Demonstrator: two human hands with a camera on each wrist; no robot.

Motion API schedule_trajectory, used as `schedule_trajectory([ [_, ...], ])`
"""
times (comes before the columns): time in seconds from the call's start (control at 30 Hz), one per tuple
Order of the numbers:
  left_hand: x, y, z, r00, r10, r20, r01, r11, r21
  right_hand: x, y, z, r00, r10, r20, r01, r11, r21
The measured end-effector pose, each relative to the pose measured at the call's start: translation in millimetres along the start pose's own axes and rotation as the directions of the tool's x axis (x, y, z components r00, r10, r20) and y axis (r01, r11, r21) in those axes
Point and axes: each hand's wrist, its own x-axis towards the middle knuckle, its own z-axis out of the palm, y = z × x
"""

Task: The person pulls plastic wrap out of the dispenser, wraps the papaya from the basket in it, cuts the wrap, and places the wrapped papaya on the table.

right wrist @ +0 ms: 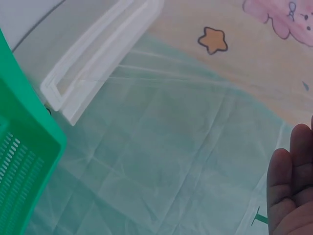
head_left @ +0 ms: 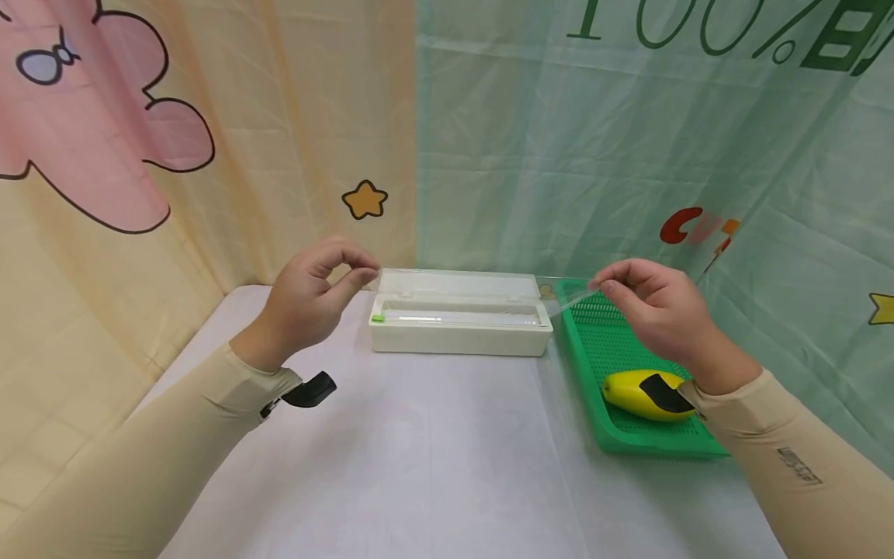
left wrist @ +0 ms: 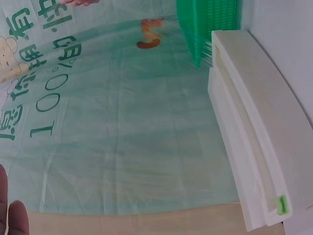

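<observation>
Clear plastic film point(head_left: 569, 301) ran up from the open white dispenser box point(head_left: 461, 340). Judged risk: uneven pull between hands could have wrinkled it or made it cling to itself; a hard tug could have dragged the unheld box. Film edge spanned both hands: right grip point(head_left: 656, 307) pinched one end near the green basket point(head_left: 649, 446); left grip point(head_left: 303, 299) appeared to pinch the other.

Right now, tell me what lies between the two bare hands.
The head view shows thin, clear plastic film, plainest beside the right hand, stretching toward the left hand, with the open, white rectangular box beyond and below.
</observation>
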Motion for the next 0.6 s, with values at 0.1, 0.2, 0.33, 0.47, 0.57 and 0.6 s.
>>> schedule_trajectory([
  [0.1,-1.5,2.4,-2.0,1.000,0.003,-0.003,-0.003,1.000,0.004,-2,-3,-1.2,0.999,-0.033,-0.003,0.033,0.999,0.031],
  [0.2,-0.7,5.0,-3.1,1.000,0.012,-0.016,-0.012,1.000,0.003,-2,-5,-2.6,0.998,-0.059,-0.017,0.060,0.997,0.039],
  [0.33,1.0,8.2,-3.7,0.999,0.031,-0.037,-0.031,1.000,-0.001,-3,-10,-4.1,0.996,-0.081,-0.035,0.082,0.996,0.040],
  [0.47,2.7,12.1,-4.1,0.998,0.042,-0.051,-0.042,0.999,-0.012,-4,-13,-5.8,0.994,-0.093,-0.049,0.095,0.995,0.034],
  [0.57,3.7,13.3,-4.5,0.998,0.044,-0.050,-0.046,0.999,-0.022,-4,-14,-6.8,0.993,-0.102,-0.052,0.105,0.994,0.042],
  [0.6,3.7,13.5,-4.7,0.998,0.045,-0.049,-0.046,0.999,-0.024,-4,-15,-7.1,0.993,-0.106,-0.050,0.108,0.993,0.044],
])
